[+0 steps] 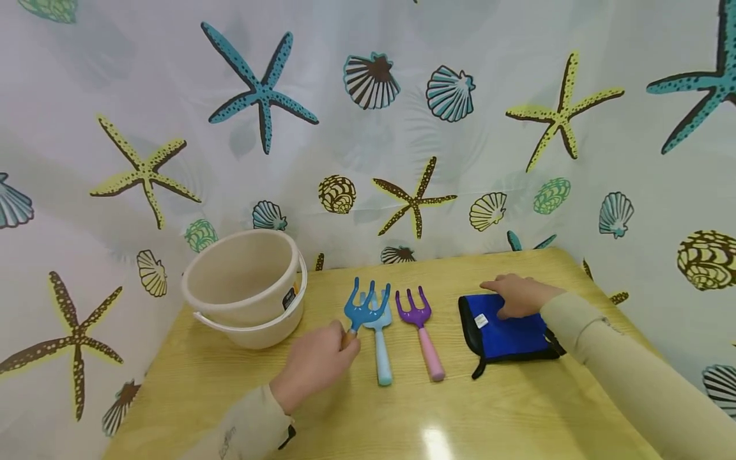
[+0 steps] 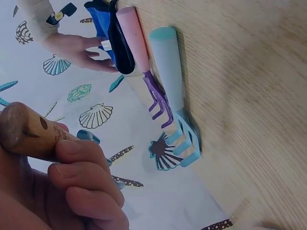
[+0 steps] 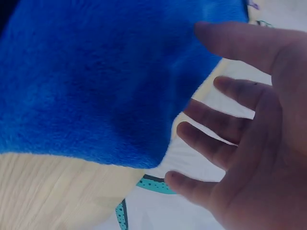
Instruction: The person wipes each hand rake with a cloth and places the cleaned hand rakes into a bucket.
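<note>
My left hand (image 1: 319,365) grips a blue hand fork (image 1: 365,314) by its wooden handle (image 2: 38,134), with the tines pointing toward the back. On the table just beyond it lies a light blue hand fork (image 1: 382,361), partly covered by the held one in the head view. Beside that is a purple hand fork (image 1: 415,314) with a pink handle. My right hand (image 1: 520,295) is spread with its fingers extended over the far edge of a blue fleecy cloth (image 1: 514,342) with black trim and a white tag. In the right wrist view nothing is gripped.
A cream bucket (image 1: 247,322) with its handle down stands at the left back of the wooden table (image 1: 402,421). Behind the table hangs a white curtain (image 1: 356,140) printed with starfish and shells, and it comes round both sides.
</note>
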A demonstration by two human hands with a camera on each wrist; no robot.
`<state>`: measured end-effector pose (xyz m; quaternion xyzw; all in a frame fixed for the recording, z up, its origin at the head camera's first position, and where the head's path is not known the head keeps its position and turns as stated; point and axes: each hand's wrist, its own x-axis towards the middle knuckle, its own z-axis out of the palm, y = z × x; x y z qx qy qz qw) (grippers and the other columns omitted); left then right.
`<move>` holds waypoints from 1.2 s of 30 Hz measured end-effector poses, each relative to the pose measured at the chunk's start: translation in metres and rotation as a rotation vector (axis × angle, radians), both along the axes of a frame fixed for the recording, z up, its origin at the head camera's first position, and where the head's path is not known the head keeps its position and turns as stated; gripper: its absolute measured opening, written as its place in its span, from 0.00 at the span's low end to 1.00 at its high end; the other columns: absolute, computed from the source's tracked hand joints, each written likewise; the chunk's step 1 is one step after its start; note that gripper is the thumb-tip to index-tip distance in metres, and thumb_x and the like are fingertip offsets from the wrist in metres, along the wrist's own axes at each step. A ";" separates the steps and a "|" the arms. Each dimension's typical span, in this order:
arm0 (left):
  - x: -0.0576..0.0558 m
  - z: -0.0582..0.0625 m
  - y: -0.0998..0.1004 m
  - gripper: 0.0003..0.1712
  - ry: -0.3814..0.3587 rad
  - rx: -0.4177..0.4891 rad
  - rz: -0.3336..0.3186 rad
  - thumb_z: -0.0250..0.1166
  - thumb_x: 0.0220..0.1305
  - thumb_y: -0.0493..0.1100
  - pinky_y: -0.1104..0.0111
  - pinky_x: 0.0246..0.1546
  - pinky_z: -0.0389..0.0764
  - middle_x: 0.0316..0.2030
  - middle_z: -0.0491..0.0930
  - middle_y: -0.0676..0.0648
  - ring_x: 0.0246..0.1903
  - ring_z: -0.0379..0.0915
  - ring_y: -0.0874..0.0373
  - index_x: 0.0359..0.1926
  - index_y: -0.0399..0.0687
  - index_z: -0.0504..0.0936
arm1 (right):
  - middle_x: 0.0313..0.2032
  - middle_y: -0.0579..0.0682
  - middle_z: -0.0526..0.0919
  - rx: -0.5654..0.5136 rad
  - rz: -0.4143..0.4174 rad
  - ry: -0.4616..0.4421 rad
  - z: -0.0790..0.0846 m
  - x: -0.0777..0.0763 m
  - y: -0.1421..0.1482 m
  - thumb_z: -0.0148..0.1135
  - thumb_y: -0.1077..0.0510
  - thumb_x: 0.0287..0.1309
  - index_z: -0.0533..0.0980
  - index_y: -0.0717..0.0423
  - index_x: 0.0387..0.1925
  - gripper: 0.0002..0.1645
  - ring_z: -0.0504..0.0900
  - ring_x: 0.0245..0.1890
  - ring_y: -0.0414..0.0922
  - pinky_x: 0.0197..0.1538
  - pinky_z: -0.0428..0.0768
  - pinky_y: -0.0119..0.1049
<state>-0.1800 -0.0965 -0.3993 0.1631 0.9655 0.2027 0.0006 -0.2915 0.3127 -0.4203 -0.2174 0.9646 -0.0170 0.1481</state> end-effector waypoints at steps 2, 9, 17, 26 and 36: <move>0.003 -0.001 -0.001 0.19 -0.007 0.003 -0.001 0.51 0.67 0.55 0.69 0.10 0.62 0.15 0.67 0.53 0.12 0.62 0.61 0.24 0.50 0.70 | 0.55 0.68 0.70 0.035 -0.019 0.001 -0.005 -0.001 0.000 0.69 0.54 0.49 0.65 0.62 0.65 0.42 0.66 0.54 0.65 0.48 0.70 0.69; 0.009 -0.002 -0.002 0.18 -0.017 0.026 0.000 0.51 0.67 0.55 0.68 0.11 0.65 0.16 0.68 0.52 0.13 0.63 0.61 0.25 0.49 0.70 | 0.46 0.61 0.76 0.051 -0.040 0.057 -0.013 0.001 0.005 0.72 0.51 0.46 0.77 0.64 0.49 0.30 0.72 0.46 0.58 0.46 0.71 0.69; 0.007 -0.007 -0.001 0.18 -0.047 0.041 0.014 0.52 0.67 0.56 0.67 0.14 0.67 0.17 0.71 0.52 0.15 0.65 0.61 0.28 0.48 0.72 | 0.34 0.55 0.81 -0.008 0.115 0.453 -0.023 0.027 0.012 0.74 0.57 0.43 0.75 0.59 0.40 0.21 0.77 0.33 0.51 0.35 0.80 0.52; 0.004 -0.006 -0.001 0.18 -0.023 0.041 -0.003 0.53 0.67 0.55 0.69 0.11 0.64 0.15 0.70 0.52 0.13 0.64 0.61 0.25 0.49 0.71 | 0.30 0.55 0.79 -0.036 0.355 0.709 -0.041 0.054 0.011 0.65 0.64 0.51 0.73 0.59 0.40 0.14 0.77 0.29 0.50 0.22 0.81 0.44; 0.007 -0.004 -0.002 0.18 -0.032 0.051 0.005 0.54 0.66 0.55 0.68 0.12 0.66 0.16 0.71 0.51 0.14 0.65 0.60 0.26 0.48 0.72 | 0.24 0.54 0.73 -0.068 0.431 0.750 -0.059 0.077 0.013 0.47 0.63 0.65 0.70 0.61 0.38 0.06 0.71 0.22 0.47 0.15 0.75 0.39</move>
